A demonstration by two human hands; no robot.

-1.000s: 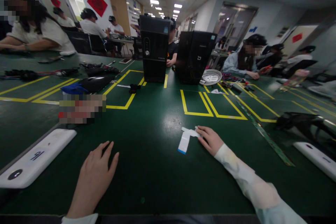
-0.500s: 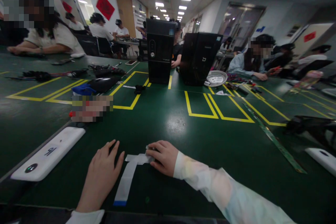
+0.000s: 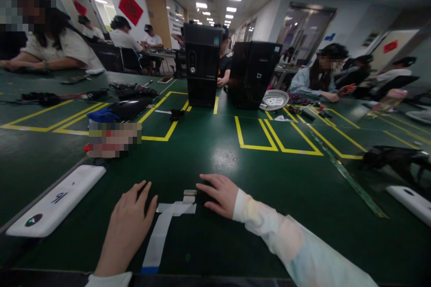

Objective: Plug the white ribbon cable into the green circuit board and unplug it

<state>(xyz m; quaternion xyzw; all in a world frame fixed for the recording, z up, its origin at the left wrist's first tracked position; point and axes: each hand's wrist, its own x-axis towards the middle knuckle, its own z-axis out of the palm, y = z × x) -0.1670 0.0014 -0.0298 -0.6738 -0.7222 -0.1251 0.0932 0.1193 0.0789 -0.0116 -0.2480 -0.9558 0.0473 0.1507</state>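
A white flat ribbon cable [image 3: 161, 233] lies on the green table [image 3: 249, 242] in front of me. It has a T-like shape, with a blue end towards the table's near edge and a small connector at its far end. Just left of it, my left hand [image 3: 129, 224] rests open on the table, the thumb beside the cable's crosspiece. To the right, my right hand [image 3: 218, 195] is open with fingers spread. Its fingertips are a little apart from the connector, and nothing is in it.
Two black computer towers [image 3: 202, 67] stand at the back, a white basket [image 3: 274, 99] beside them. A white device [image 3: 57, 202] lies at left, a green strip [image 3: 350, 184] at right. Cables [image 3: 43, 97] and tools lie farther off. Other people sit around the table.
My right hand has drawn the ribbon cable left and towards me, then let go of it and moved slightly right. My left hand has stayed open in about the same place.
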